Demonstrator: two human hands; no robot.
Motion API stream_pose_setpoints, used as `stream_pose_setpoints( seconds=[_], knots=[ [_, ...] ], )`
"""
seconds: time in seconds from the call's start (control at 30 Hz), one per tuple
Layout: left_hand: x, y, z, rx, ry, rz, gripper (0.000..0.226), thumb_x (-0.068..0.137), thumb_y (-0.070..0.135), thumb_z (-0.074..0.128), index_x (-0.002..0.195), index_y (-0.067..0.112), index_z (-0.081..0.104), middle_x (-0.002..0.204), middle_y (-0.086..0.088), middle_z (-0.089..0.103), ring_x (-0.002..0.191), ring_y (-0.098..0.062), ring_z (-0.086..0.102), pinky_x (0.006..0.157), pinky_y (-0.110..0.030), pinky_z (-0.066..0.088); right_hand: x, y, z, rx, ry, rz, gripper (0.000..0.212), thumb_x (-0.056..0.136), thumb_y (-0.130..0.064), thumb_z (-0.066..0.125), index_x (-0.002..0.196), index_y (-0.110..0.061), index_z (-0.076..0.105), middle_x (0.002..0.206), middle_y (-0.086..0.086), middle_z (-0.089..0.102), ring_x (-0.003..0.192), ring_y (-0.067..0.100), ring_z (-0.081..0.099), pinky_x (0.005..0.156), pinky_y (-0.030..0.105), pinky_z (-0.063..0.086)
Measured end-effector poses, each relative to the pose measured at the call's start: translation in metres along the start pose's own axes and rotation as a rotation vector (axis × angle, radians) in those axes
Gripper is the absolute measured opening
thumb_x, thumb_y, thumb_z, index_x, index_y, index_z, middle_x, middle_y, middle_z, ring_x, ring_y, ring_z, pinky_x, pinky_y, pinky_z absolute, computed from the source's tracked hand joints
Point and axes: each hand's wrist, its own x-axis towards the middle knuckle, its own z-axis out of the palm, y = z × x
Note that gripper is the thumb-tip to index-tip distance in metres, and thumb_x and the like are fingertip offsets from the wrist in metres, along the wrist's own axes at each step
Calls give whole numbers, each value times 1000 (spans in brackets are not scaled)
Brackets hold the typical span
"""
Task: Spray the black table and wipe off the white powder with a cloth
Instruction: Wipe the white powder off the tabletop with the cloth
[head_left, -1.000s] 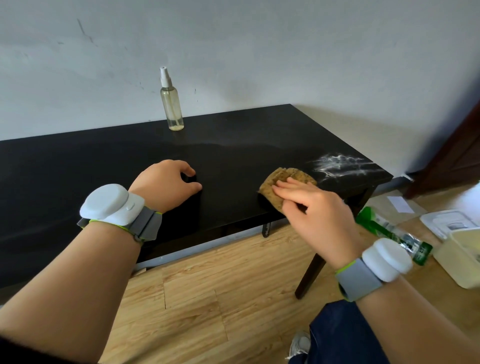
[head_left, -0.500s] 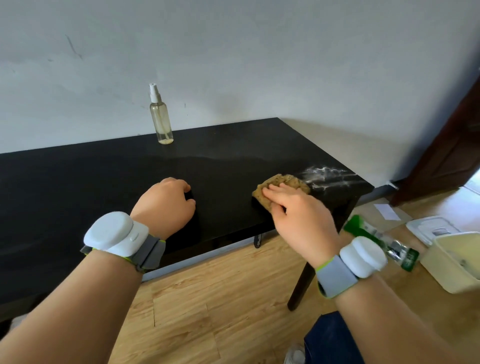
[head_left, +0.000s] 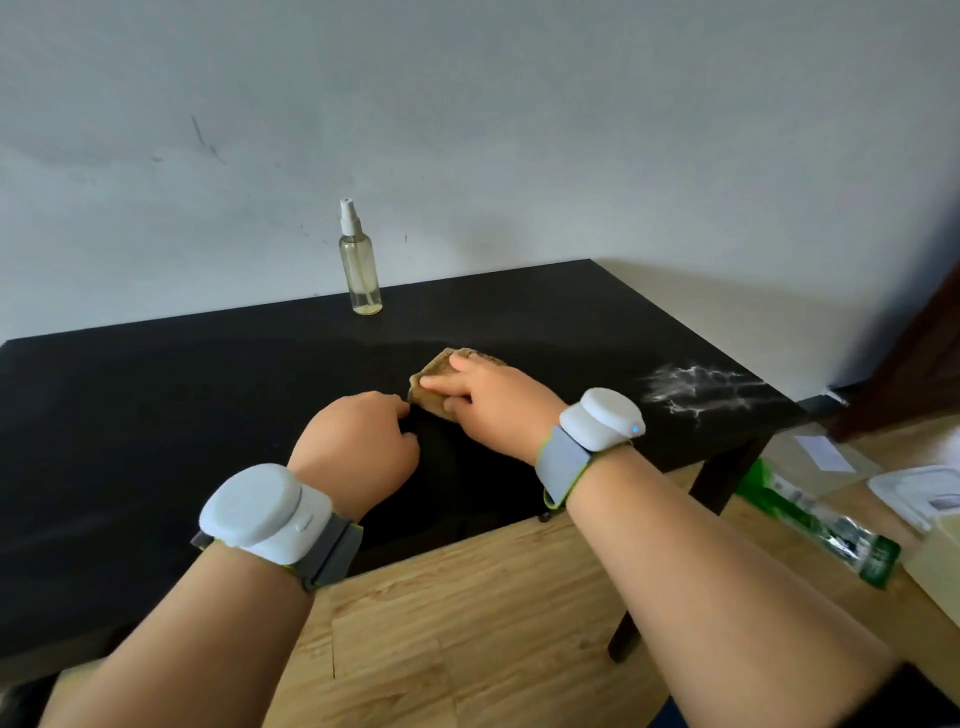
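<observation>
The black table (head_left: 156, 415) fills the left and middle of the view. A streaked patch of white powder (head_left: 696, 389) lies near its right front corner. The brown cloth (head_left: 434, 382) sits mid-table, well left of the powder. My right hand (head_left: 493, 400) presses down on the cloth with straight fingers, the thumb lying beside its near edge. My left hand (head_left: 358, 441) rests on the table as a loose fist just left of the cloth, holding nothing. A clear spray bottle (head_left: 360, 270) with a white nozzle stands upright at the table's back edge by the wall.
A wooden floor (head_left: 467, 623) lies below the table's front edge. On the floor to the right are a green packet (head_left: 810, 525), a white lid (head_left: 919, 493) and a cream box (head_left: 940, 561). A dark door (head_left: 924, 353) stands at the far right.
My right hand has slid the cloth to the left, away from the powder patch and up beside my left hand. My left hand has stayed in place.
</observation>
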Motion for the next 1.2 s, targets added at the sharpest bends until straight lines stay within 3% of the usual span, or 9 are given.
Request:
stream_pose_setpoints(
  seconds=[0.2,0.33,0.5,0.67,0.77,0.87,1.03,1.13,1.2],
  knots=[
    [-3,-2,0,-11,11,19,49,98,29,45,146,26,37,155,12,32,129,-15,49,104,-30,43,58,35,-6,-207,-28,144,55,101,-27,32,154,-32,18,160,14,18,148,34,14,120,44,14],
    [-2,-4,2,-19,3,52,50,99,30,43,148,25,35,157,12,28,139,-14,37,109,-29,35,55,91,-26,-300,58,311,57,94,-28,29,149,-39,25,161,-2,21,143,35,24,117,46,23],
    [3,-11,2,-25,-24,84,51,99,31,45,148,26,33,157,12,27,142,-13,32,111,-30,33,44,102,-49,-253,67,522,50,102,-25,26,151,-32,28,161,-1,23,144,33,27,116,44,27],
    [7,-23,0,-76,-27,137,52,95,35,52,145,29,40,154,17,32,141,-9,33,111,-28,31,62,34,-27,-184,43,205,45,103,-41,32,147,-31,39,156,-2,35,144,25,29,114,32,25],
    [9,-30,-4,-94,-53,166,51,92,37,56,142,32,45,151,19,36,138,-8,37,109,-26,33,89,-12,-4,-243,-49,91,51,95,-63,25,143,-47,37,152,0,37,140,31,29,113,43,28],
    [8,-37,-11,-96,-73,160,43,89,34,60,132,36,56,136,14,54,123,-10,51,94,-21,40,107,-52,11,-174,-116,81,57,84,-74,28,137,-56,40,144,1,38,135,35,29,104,49,31],
    [7,-67,-26,-38,-7,49,25,87,31,61,111,35,67,117,10,62,106,-12,58,92,-27,48,122,-76,13,-157,-142,27,47,96,-56,31,143,-53,34,150,1,34,137,35,27,109,49,25],
    [5,-75,-30,-24,-17,31,30,86,36,64,117,34,65,123,12,56,113,-11,55,95,-28,47,124,-64,4,-193,-132,76,50,105,-35,29,154,-33,21,159,1,23,143,32,22,112,41,22],
    [5,-76,-29,-33,-32,22,33,87,35,64,120,33,63,126,12,55,115,-11,54,96,-28,47,126,-49,0,-160,-79,131,50,105,-31,31,154,-23,24,160,5,23,144,31,22,112,40,22]
  ],
)
